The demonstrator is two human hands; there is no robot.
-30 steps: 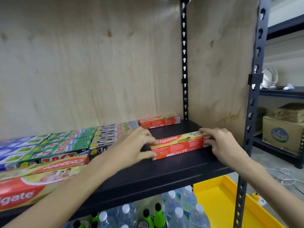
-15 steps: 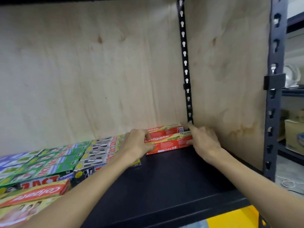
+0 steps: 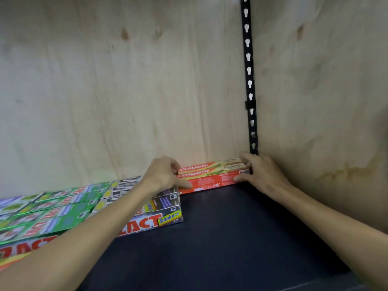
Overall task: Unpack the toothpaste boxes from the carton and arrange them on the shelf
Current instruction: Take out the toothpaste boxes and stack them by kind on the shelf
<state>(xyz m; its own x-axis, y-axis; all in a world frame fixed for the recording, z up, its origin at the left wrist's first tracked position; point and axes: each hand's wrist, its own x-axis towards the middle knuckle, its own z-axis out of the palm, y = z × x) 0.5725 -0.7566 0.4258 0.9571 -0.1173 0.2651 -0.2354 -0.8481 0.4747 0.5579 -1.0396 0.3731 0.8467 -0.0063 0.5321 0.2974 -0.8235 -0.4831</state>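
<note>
Two long red-and-yellow cardboard Colgate toothpaste boxes lie side by side at the back right corner of the black metal shelf (image 3: pixel 241 238): the rear box (image 3: pixel 210 164) rests against the pale plywood back panel (image 3: pixel 126 91), and the front box (image 3: pixel 210 179) lies touching it. The left hand (image 3: pixel 162 175) holds the left end of the front box, its thumb stretched along the box's front face and its fingers curled over the top. The right hand (image 3: pixel 262 173) grips the right ends of the boxes, fingers curled over their tops and thumb pressed on the front face. Just left of the red boxes sit silver-and-black cartons (image 3: pixel 151 219) printed "Smokers", touching the front box's left end, and further left a row of green toothpaste cartons (image 3: pixel 52 211). A black slotted upright post (image 3: pixel 248 80) runs up the corner, beside the plywood side panel (image 3: pixel 325 91).
</note>
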